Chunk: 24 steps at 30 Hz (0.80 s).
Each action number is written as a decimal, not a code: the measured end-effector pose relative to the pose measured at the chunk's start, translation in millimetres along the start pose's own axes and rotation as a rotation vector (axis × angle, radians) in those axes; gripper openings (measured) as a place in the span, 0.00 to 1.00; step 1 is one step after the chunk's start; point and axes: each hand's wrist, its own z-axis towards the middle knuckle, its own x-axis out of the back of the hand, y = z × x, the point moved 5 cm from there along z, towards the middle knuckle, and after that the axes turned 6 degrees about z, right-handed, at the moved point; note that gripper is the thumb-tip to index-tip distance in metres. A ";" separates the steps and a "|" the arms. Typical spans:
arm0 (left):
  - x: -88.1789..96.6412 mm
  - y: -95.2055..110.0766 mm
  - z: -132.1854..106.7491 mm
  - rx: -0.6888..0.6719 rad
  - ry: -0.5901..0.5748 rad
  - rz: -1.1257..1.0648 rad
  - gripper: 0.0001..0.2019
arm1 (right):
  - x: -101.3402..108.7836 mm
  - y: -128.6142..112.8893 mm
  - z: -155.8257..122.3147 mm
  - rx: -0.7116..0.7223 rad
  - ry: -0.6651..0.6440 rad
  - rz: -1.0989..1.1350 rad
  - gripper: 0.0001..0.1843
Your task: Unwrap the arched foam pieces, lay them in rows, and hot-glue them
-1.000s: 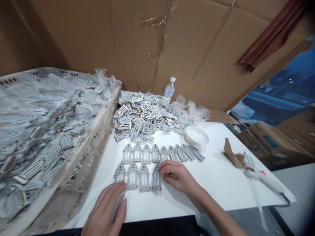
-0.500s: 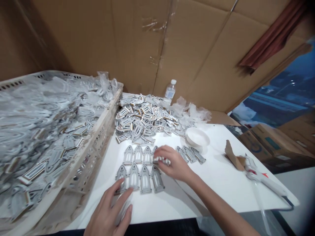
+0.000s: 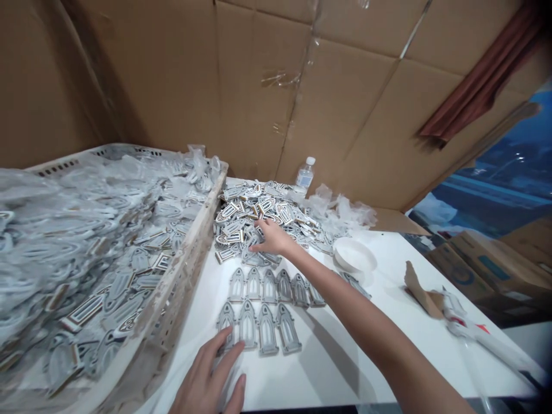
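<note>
My right hand (image 3: pixel 272 237) is at the front of a heap of small grey-white arched window-shaped pieces (image 3: pixel 284 214); thumb and fingers are apart over the pieces. Nearer me, two rows of these arched pieces lie on the white table, an upper row (image 3: pixel 269 286) and a lower row (image 3: pixel 267 328). My left hand (image 3: pixel 209 374) is open at the lower row's left end, its fingertips touching or just over the arched pieces there. My right forearm hides part of the table and of the upper row's right end.
On the left stands a white plastic crate (image 3: pixel 190 241) full of similar pieces and clear bags. A white bowl (image 3: pixel 354 256), a bottle (image 3: pixel 305 173), torn cardboard (image 3: pixel 420 293) and a glue gun (image 3: pixel 478 336) are on the table. Cardboard (image 3: pixel 259 103) walls the back.
My right hand has left the upper row and reached forward to the heap. More pieces now show standing side by side in that row. The left hand keeps its place by the lower row.
</note>
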 end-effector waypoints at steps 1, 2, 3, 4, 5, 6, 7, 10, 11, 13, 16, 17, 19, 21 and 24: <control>0.5 0.2 0.7 -0.004 0.008 0.004 0.14 | -1.2 1.0 -0.2 -0.010 -0.018 -0.003 0.22; 0.8 0.2 1.4 -0.003 0.010 0.007 0.14 | -2.4 2.2 0.1 -0.019 -0.036 -0.005 0.22; 1.3 0.5 1.9 -0.004 0.011 0.006 0.14 | -3.5 3.5 1.0 -0.024 -0.053 -0.004 0.22; 1.6 0.9 2.3 -0.004 0.012 0.004 0.14 | -4.5 4.8 2.6 -0.025 -0.069 -0.002 0.22; 1.7 1.4 2.5 -0.006 0.010 0.002 0.14 | -5.4 5.9 5.0 -0.023 -0.083 0.001 0.22; 1.6 2.0 2.5 -0.006 0.005 0.002 0.14 | -6.0 6.8 7.9 -0.017 -0.097 0.007 0.22; 1.5 2.7 2.4 -0.007 0.001 0.004 0.14 | -6.4 7.4 11.1 -0.009 -0.110 0.014 0.21; 0.6 3.8 1.6 0.003 -0.010 0.016 0.14 | -5.4 8.1 18.8 0.030 -0.153 0.050 0.20; 0.4 4.0 1.2 0.005 -0.014 0.017 0.14 | -4.4 8.2 20.2 0.047 -0.166 0.065 0.20; 0.6 3.8 0.5 0.012 -0.019 0.016 0.13 | -1.7 9.1 20.6 0.085 -0.182 0.100 0.19; 1.3 3.1 0.0 0.019 -0.027 0.011 0.14 | 1.8 12.9 17.7 0.137 -0.187 0.177 0.17; 1.4 3.0 0.1 0.021 -0.027 0.009 0.14 | 2.9 14.7 16.5 0.147 -0.183 0.211 0.16; 1.4 3.0 0.2 0.024 -0.024 -0.003 0.14 | 6.7 18.0 14.7 0.148 -0.151 0.293 0.15; 1.2 2.8 -0.3 0.031 -0.017 -0.024 0.14 | 14.7 19.9 12.3 0.123 -0.079 0.393 0.15; -0.3 -0.1 -3.2 0.081 -0.049 -0.096 0.15 | 32.7 16.6 0.4 0.051 0.058 0.571 0.22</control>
